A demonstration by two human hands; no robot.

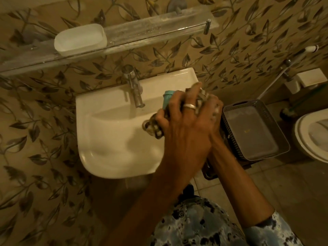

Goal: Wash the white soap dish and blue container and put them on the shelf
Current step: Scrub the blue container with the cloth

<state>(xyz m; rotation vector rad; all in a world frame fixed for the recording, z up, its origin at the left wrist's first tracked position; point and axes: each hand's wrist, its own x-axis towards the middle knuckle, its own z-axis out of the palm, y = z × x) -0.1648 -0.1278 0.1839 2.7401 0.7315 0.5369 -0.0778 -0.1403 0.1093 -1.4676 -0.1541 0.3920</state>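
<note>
The white soap dish (pixel 79 39) stands upright on the left part of the glass wall shelf (pixel 159 29). The blue container (pixel 167 97) is held over the right side of the white sink (pixel 106 139); only its teal end shows. A checkered cloth (pixel 155 129) is wrapped around it. My left hand (pixel 184 116), wearing a ring, lies on top and is closed over the cloth. My right hand (pixel 214 109), with foam on it, grips the bundle from the right side, so the rest of the container is hidden.
A chrome tap (pixel 135 89) rises at the back of the sink. A grey plastic basket (pixel 248 130) sits right beside the sink. A toilet (pixel 312 137) is at the far right, with a white hose (pixel 284 68) on the tiled wall above.
</note>
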